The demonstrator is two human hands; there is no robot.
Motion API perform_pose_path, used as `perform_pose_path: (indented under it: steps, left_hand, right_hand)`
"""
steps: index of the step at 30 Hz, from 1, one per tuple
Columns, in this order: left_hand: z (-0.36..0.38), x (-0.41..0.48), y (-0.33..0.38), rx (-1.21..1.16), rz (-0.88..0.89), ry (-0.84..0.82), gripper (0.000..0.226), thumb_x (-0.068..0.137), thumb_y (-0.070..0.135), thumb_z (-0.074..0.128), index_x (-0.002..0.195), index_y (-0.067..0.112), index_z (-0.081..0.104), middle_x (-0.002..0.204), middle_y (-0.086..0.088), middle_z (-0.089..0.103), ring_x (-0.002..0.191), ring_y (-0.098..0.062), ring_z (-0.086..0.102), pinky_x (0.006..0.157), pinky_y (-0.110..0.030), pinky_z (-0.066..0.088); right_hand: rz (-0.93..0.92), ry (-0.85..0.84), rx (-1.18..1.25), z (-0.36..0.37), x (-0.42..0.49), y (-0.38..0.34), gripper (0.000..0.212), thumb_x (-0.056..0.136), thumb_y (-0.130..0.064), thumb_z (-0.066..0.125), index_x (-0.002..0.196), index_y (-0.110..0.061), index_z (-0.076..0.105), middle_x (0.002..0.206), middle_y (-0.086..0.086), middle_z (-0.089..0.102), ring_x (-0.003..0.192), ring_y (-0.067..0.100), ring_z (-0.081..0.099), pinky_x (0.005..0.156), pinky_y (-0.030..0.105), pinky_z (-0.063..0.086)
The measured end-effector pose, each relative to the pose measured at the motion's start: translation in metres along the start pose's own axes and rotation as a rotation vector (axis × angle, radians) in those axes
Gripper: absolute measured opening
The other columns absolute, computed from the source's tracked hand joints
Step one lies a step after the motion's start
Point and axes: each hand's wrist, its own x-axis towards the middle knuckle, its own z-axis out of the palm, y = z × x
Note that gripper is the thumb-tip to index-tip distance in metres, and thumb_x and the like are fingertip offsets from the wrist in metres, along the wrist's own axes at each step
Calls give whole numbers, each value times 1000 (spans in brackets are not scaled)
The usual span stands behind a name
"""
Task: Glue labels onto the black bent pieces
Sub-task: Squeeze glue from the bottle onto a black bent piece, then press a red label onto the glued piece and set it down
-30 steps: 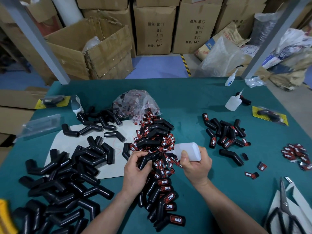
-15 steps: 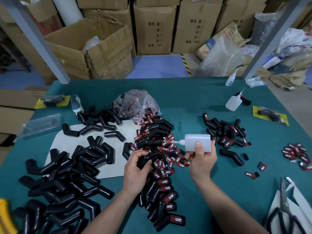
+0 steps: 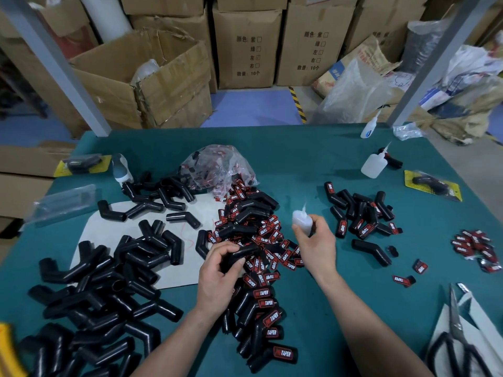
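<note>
My left hand (image 3: 217,270) grips a black bent piece (image 3: 241,254) over a heap of red-and-black labels (image 3: 261,235) at the table's middle. My right hand (image 3: 317,246) holds a small white glue bottle (image 3: 301,220) upright, nozzle pointing up, to the right of that piece. Unlabelled black bent pieces (image 3: 103,289) lie piled at the left. Labelled pieces (image 3: 261,322) run in a row toward me. More labelled pieces (image 3: 362,213) lie in a pile at the right. Another small heap of labels (image 3: 476,246) sits far right.
A clear bag of labels (image 3: 217,164) lies behind the heap. Two more glue bottles (image 3: 374,164) stand back right. Scissors (image 3: 460,341) rest on white paper at the near right. Yellow-carded packs (image 3: 432,185) lie at both sides. Grey posts (image 3: 424,66) and cardboard boxes (image 3: 152,77) stand beyond the green table (image 3: 299,148).
My right hand has lifted the glue bottle away from the bent piece and turned it from lying sideways to upright, moving right. My left hand keeps its hold on the piece.
</note>
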Motion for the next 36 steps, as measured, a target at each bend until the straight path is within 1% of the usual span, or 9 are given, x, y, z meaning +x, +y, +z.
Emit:
perform_pose_path:
  steps: [6,9,12,14,16,19,25,32,36]
  left_hand:
    - [-2,-2,-6,22,70,-15,26,89,27,73,111,41,68,118,12,66,115,-20,64,103,-24,49]
    - [-2,-2,-8,23,91,-18,26,90,28,73,111,41,67,118,12,65,115,-20,64,102,-24,48]
    - [-1,-1,-10,24,89,-15,26,90,28,73,111,42,67,118,13,65,115,-19,64,102,-23,48]
    - [-1,0,-9,27,107,-15,28,90,25,72,111,42,67,117,13,65,114,-19,64,102,-25,49]
    - [0,-1,-9,29,130,-12,28,90,22,72,111,41,67,117,12,65,113,-19,64,101,-25,49]
    - [-1,0,-8,21,137,-10,28,90,22,72,111,40,67,116,11,65,113,-20,65,99,-23,49]
    - [0,0,-8,56,133,-23,28,90,24,71,111,42,67,117,12,66,114,-20,65,100,-23,49]
    - [-1,0,-5,152,156,-40,37,89,18,73,114,46,67,118,16,66,115,-15,65,101,-19,47]
    - [-1,0,-2,195,158,-59,51,86,9,74,115,50,67,118,21,65,115,-8,64,101,-14,45]
  right_hand:
    - [-14,26,-165,0,6,9,33,86,-38,74,111,-25,58,94,-6,58,95,24,55,86,43,50]
    - [-20,72,-94,0,2,2,53,81,-37,81,123,-20,54,115,-6,57,102,18,55,92,36,46]
    - [-444,406,63,-4,-11,-13,39,86,-29,75,112,-7,57,112,-5,48,96,9,49,87,28,41]
    - [-686,318,183,0,-27,-16,15,94,-26,65,91,-13,61,93,-9,54,83,7,53,73,24,43]
    - [-547,37,283,12,-46,-21,25,96,-31,64,78,-15,65,77,-9,60,71,10,58,66,25,46]
    - [-326,-246,357,23,-56,-25,25,94,-33,64,77,-15,72,78,-6,64,73,13,60,70,24,47]
    - [-100,-388,453,23,-54,-24,32,86,-52,68,73,-23,76,70,-8,59,64,6,52,63,21,44]
    - [85,-525,453,19,-52,-32,29,87,-40,76,60,-29,71,54,-3,40,54,15,33,52,29,30]
    - [141,-541,462,19,-51,-32,25,82,-39,79,71,-17,77,51,-4,40,50,13,32,49,24,30]
